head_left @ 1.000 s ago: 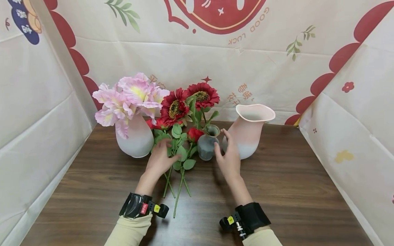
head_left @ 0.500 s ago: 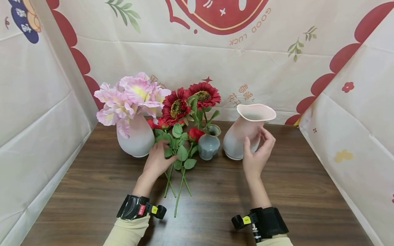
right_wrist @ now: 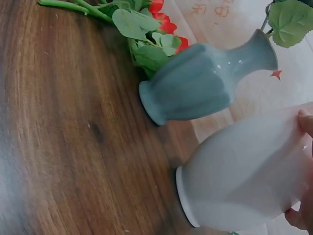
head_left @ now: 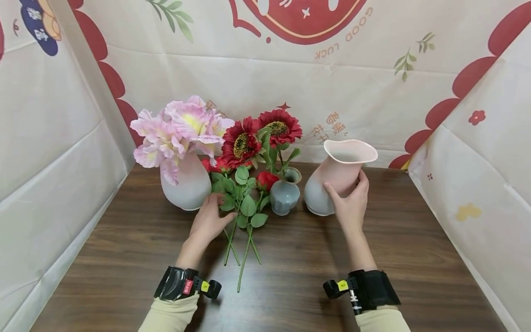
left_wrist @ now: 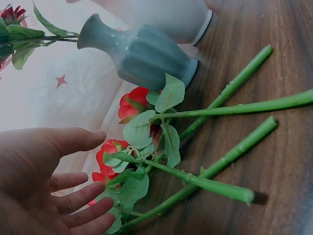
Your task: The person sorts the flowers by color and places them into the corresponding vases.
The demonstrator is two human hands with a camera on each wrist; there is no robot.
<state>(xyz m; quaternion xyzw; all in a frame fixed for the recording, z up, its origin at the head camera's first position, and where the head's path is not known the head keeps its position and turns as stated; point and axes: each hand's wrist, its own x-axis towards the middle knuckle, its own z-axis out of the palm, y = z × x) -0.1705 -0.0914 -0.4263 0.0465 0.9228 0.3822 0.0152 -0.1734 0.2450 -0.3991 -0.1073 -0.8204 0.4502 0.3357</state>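
My right hand (head_left: 352,210) holds the wavy-rimmed, pink-and-white vase (head_left: 318,196) on the right. Its thumb lies on the near side, and its fingers go round the right side. The right wrist view shows that vase's base (right_wrist: 185,196) on the table; only parts of the hand (right_wrist: 304,210) appear there. Beside the leafy stems of red roses (head_left: 267,180), my left hand (head_left: 206,221) is spread. In the left wrist view that hand (left_wrist: 58,186) has nothing in its grasp, near the rose leaves (left_wrist: 139,128). A small blue-grey vase (head_left: 285,198) holding dark red sunflowers (head_left: 242,145) stands between.
A second pink-and-white vase (head_left: 185,189) with large pink flowers (head_left: 182,131) stands at left, close to my left hand. Rose stems (head_left: 245,258) lie crossed on the wooden table (head_left: 286,286). A printed cloth (head_left: 265,78) encloses the back and sides.
My right hand has moved right, from beside the small blue-grey vase to the right-hand vase, and now grips it. My left hand has shifted only slightly from the rose leaves.
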